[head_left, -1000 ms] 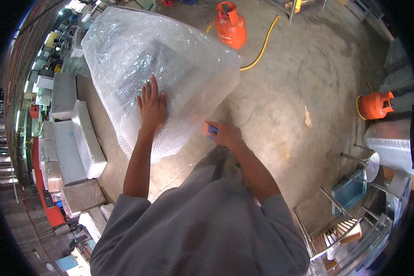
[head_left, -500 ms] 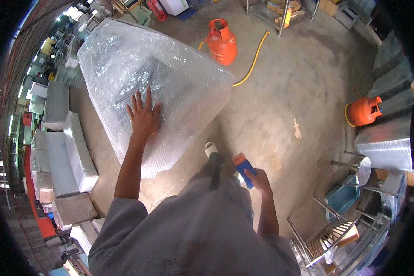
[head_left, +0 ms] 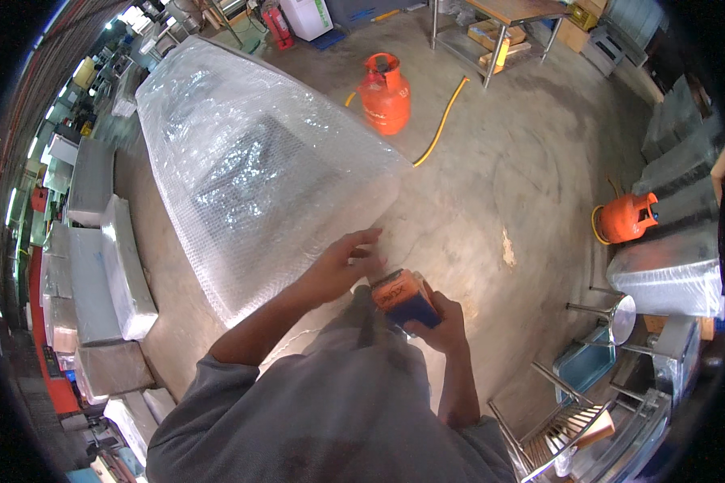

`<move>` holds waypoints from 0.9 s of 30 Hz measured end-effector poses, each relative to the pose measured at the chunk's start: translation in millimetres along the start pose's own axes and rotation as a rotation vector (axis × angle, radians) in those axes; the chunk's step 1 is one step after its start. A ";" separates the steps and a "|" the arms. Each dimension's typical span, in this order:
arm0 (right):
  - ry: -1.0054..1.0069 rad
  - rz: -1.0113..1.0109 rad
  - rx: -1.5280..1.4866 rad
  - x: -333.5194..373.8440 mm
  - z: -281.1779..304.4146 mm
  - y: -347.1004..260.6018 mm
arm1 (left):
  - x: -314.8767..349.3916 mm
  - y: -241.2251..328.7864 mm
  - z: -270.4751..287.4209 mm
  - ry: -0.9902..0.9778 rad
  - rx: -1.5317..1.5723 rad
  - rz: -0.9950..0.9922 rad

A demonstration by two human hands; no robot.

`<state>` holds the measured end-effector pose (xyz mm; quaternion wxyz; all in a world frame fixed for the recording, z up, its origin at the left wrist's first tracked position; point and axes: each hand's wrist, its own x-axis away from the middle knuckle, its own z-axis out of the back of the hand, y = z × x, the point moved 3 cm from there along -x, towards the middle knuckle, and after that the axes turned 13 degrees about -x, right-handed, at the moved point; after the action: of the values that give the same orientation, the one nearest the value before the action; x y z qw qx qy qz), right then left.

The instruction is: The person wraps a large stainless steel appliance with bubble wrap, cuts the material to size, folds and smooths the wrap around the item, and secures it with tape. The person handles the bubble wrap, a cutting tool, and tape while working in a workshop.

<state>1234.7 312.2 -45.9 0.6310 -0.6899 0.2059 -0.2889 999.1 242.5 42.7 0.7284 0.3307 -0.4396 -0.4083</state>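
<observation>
My right hand (head_left: 446, 324) grips a small orange-and-blue block-shaped object (head_left: 401, 295) in front of my body, with dark marks on its orange end. Just left of it is my left hand (head_left: 345, 264), its fingers bent and apart. Nothing shows clearly between them. Beyond that hand lies a large bulky item covered in clear bubble wrap (head_left: 258, 173), and neither hand is on it. A dark patch shows through the wrap, but what is inside cannot be made out.
An orange gas cylinder (head_left: 387, 101) with a yellow hose (head_left: 445, 121) stands past the wrapped item. Another orange cylinder (head_left: 625, 219) is at the right, near wrapped panels (head_left: 669, 274) and a metal rack (head_left: 568, 431). Wrapped boxes (head_left: 129, 270) line the left. A steel-legged table (head_left: 524, 12) stands far back.
My left hand has come off the bubble wrap and moved right and nearer, beside the orange-and-blue block. My right hand has raised and turned the block toward it.
</observation>
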 end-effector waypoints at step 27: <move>-0.080 0.265 -0.054 -6.0 1.4 -14.4 | 5.4 2.2 -2.0 -0.194 -0.117 -0.175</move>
<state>1230.0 318.8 -32.5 0.6524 -0.6843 0.2779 -0.1697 1003.1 239.0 45.8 0.6623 0.2835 -0.4529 -0.5252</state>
